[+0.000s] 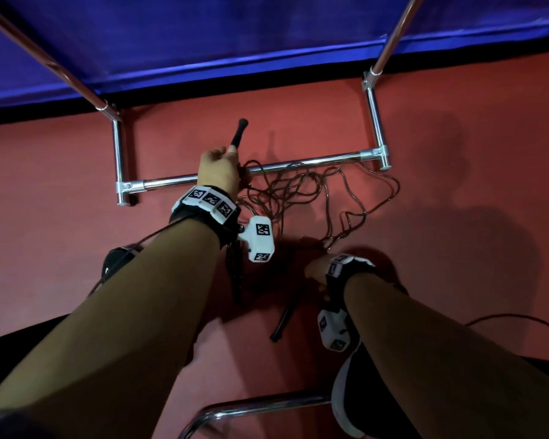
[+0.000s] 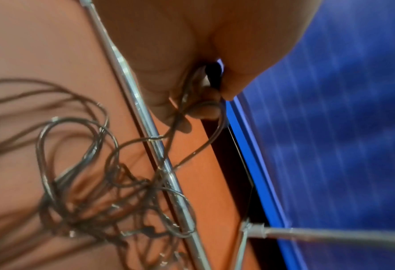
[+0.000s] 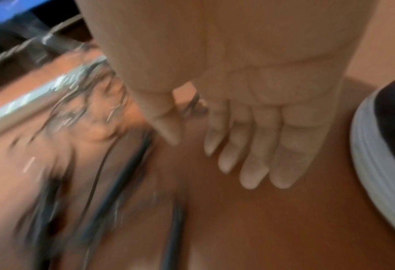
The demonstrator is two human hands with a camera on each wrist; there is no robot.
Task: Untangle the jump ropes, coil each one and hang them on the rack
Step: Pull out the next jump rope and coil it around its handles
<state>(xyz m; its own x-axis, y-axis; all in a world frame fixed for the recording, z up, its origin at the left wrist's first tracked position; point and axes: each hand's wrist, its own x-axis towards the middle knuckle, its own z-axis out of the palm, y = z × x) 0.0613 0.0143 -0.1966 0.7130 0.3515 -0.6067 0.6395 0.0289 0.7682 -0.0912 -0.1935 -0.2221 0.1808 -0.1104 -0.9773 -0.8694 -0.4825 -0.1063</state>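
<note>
**Op:** Nearest the head camera I see a curved chrome tube (image 1: 254,403) at the bottom edge, and a dark shoe with a white sole (image 1: 346,403) just beside the right forearm.

**Log:** And the right hand?

**Op:** The right hand (image 1: 317,270) sits low over the red floor (image 1: 61,248). On the right wrist view its fingers (image 3: 256,164) lie straight and pressed together, thumb apart, with a thin strand showing in the gap by the thumb. That view is blurred; I cannot tell whether the strand is pinched. A black handle (image 1: 281,324) lies on the floor just left of that wrist. Another dark handle hangs below the left wrist; details are too shadowed.

**Log:** Where are the ropes?

**Op:** The jump ropes (image 1: 301,198) lie in a tangled heap of thin cords on the floor between the two hands, with loops crossing the rack's lower crossbar (image 1: 314,161) and trailing right toward its foot.

**Log:** Left hand?

**Op:** The left hand (image 1: 219,169) is over the crossbar, fingers curled round a black rope handle (image 1: 239,133) whose free end points away from me. The left wrist view shows the cord (image 2: 205,146) leaving the fist, looping over a fingertip.

**Log:** Beyond that?

**Op:** The rack's chrome uprights (image 1: 390,36) rise on both sides, in front of a blue panel (image 1: 235,33) with a black strip along its base.
</note>
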